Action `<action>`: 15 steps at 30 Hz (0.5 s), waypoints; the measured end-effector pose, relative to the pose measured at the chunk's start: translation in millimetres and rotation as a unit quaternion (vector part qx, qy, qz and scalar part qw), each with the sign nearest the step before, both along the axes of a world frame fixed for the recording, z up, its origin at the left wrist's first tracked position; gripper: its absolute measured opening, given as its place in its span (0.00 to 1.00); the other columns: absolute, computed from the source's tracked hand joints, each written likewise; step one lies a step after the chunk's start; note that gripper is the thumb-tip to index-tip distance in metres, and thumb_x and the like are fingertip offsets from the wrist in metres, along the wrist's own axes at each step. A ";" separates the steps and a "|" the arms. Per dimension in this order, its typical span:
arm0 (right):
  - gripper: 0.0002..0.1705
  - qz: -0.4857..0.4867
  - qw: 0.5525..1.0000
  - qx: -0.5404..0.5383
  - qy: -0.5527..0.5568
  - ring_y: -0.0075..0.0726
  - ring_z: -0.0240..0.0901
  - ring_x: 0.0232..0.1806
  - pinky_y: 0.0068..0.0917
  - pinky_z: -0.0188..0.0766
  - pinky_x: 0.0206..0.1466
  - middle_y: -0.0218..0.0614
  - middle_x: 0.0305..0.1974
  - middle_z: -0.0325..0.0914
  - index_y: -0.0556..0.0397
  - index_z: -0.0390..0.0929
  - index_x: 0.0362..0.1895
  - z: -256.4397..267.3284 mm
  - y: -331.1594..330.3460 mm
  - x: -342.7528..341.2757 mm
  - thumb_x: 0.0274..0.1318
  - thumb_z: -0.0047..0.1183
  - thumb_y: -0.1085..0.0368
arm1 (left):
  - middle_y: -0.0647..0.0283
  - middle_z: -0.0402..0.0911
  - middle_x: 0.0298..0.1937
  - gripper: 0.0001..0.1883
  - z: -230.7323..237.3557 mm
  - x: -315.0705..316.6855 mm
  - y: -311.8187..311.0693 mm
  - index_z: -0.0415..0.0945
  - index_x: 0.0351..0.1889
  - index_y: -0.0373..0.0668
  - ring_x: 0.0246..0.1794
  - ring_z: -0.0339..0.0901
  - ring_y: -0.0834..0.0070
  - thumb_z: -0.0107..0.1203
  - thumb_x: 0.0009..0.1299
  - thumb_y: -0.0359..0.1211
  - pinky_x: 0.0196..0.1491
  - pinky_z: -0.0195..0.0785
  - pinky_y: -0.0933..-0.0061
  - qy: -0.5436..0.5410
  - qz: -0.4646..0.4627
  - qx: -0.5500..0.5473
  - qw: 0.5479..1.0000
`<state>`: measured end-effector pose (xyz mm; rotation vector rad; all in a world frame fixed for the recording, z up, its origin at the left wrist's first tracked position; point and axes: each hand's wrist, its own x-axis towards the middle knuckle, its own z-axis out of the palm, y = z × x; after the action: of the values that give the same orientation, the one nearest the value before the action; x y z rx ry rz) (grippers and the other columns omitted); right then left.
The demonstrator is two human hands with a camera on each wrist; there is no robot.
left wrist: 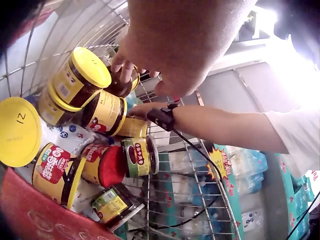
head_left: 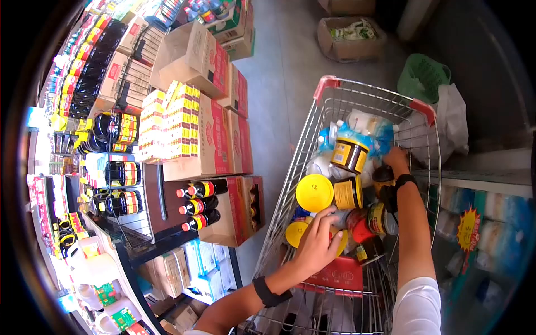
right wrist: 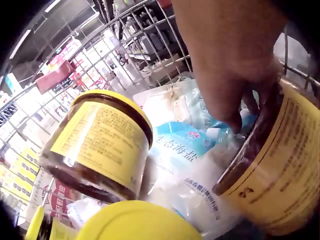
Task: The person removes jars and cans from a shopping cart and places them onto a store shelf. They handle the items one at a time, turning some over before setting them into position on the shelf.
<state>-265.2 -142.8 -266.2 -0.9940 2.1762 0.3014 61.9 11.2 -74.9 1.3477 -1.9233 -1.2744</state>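
Observation:
My right hand [head_left: 396, 161] reaches into the shopping cart along its right side. In the right wrist view its fingers curl over the edge of a yellow-labelled jar [right wrist: 285, 175] of dark sauce. My left hand [head_left: 317, 245] hovers over the near jars, fingers loosely extended, thumb apart, nothing held. Beneath it are yellow lids [head_left: 297, 231], one jar lying with its lid marked 12 [head_left: 314, 192]. A dark jar with a yellow label [head_left: 349, 155] rests on blue-and-white salt bags [head_left: 371, 134]. A red-lidded jar [left wrist: 111, 167] and a green-labelled jar [left wrist: 137, 157] lie close by.
The wire cart's rim has red corner pieces [head_left: 326, 86] and a red panel [head_left: 340, 276] at the near end. Cartons [head_left: 215, 134] and shelves of sauce bottles [head_left: 120, 128] line the left. A green basket [head_left: 421, 75] and a white sack [head_left: 452, 117] stand beyond the cart's right side.

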 end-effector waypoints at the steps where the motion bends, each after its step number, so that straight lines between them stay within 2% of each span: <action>1: 0.22 0.013 1.000 -0.015 0.009 0.62 0.71 0.60 0.52 0.74 0.55 0.62 0.63 0.66 0.60 0.78 0.51 9.4 4.2 6.1 0.58 0.55 0.57 | 0.48 0.68 0.61 0.20 0.0 0.1 1.0 0.66 0.55 0.35 0.61 0.69 0.48 0.58 0.67 0.26 0.61 0.64 0.60 0.003 0.001 0.005 1.000; 3: 0.22 0.094 0.982 -0.112 0.115 0.62 0.75 0.55 0.50 0.74 0.53 0.63 0.57 0.73 0.61 0.79 0.49 37.5 14.0 47.2 0.60 0.54 0.54 | 0.48 0.68 0.61 0.20 3.3 -1.5 1.1 0.66 0.55 0.35 0.61 0.69 0.49 0.58 0.67 0.26 0.62 0.63 0.61 0.007 0.009 0.015 1.000; 5: 0.28 0.019 0.960 -0.269 0.071 0.64 0.77 0.52 0.49 0.74 0.53 0.65 0.54 0.74 0.61 0.79 0.49 50.2 2.3 65.8 0.62 0.50 0.46 | 0.47 0.68 0.61 0.19 2.1 -1.6 0.0 0.66 0.55 0.35 0.61 0.69 0.49 0.58 0.67 0.26 0.62 0.63 0.61 0.009 0.011 0.017 1.000; 7: 0.38 -0.040 0.950 -0.293 -0.096 0.63 0.76 0.53 0.47 0.73 0.54 0.65 0.55 0.73 0.63 0.78 0.52 85.1 -6.3 82.3 0.61 0.47 0.37 | 0.47 0.68 0.61 0.19 0.3 -2.9 0.9 0.66 0.54 0.35 0.61 0.69 0.49 0.58 0.67 0.26 0.63 0.63 0.61 0.012 0.010 0.014 1.000; 8: 0.45 -0.052 0.958 -0.202 -0.197 0.64 0.75 0.54 0.46 0.72 0.55 0.67 0.57 0.70 0.66 0.76 0.53 87.9 -9.1 85.0 0.56 0.49 0.31 | 0.47 0.68 0.61 0.19 1.4 -3.3 0.6 0.66 0.55 0.35 0.62 0.69 0.48 0.57 0.67 0.27 0.63 0.62 0.60 0.011 0.008 0.017 1.000; 9: 0.53 -0.063 0.947 -0.110 -0.295 0.64 0.74 0.55 0.45 0.72 0.56 0.68 0.59 0.68 0.68 0.75 0.55 91.0 -12.4 88.4 0.50 0.51 0.26 | 0.47 0.68 0.61 0.19 0.9 -3.7 0.0 0.66 0.55 0.35 0.62 0.68 0.48 0.57 0.67 0.27 0.63 0.62 0.60 0.007 0.009 0.018 1.000; 11: 0.64 0.003 0.969 -0.205 -0.135 0.64 0.75 0.54 0.42 0.72 0.57 0.67 0.51 0.74 0.74 0.71 0.55 81.9 1.7 114.1 0.37 0.56 0.19 | 0.46 0.68 0.61 0.19 -2.3 -3.4 2.6 0.66 0.55 0.35 0.62 0.68 0.48 0.57 0.67 0.27 0.63 0.62 0.60 -0.001 0.009 0.023 1.000; 12: 0.69 -0.015 0.954 -0.224 -0.196 0.62 0.74 0.54 0.41 0.71 0.58 0.64 0.48 0.76 0.76 0.70 0.55 75.4 2.6 113.4 0.28 0.63 0.20 | 0.46 0.68 0.61 0.19 -4.6 -3.5 3.3 0.65 0.55 0.35 0.62 0.69 0.48 0.57 0.67 0.27 0.63 0.62 0.60 -0.006 0.005 0.015 1.000; 13: 0.63 -0.065 0.943 -0.202 -0.256 0.55 0.77 0.51 0.38 0.73 0.55 0.59 0.47 0.77 0.75 0.69 0.54 77.6 1.6 113.8 0.28 0.70 0.28 | 0.46 0.68 0.61 0.19 -5.4 -3.8 3.1 0.65 0.55 0.35 0.62 0.69 0.48 0.57 0.67 0.27 0.63 0.62 0.60 -0.007 0.003 0.013 1.000; 15: 0.60 -0.210 0.872 -0.277 -0.345 0.47 0.78 0.47 0.34 0.75 0.50 0.55 0.46 0.78 0.71 0.67 0.53 74.9 12.5 123.8 0.25 0.76 0.36 | 0.46 0.68 0.61 0.20 -6.6 -3.7 4.9 0.65 0.55 0.35 0.62 0.69 0.47 0.57 0.67 0.27 0.64 0.62 0.60 -0.011 -0.001 0.012 1.000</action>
<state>-141.4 -130.3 -191.4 -0.7145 1.7371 -0.8144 58.2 16.1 -81.5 1.3784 -1.9307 -1.2911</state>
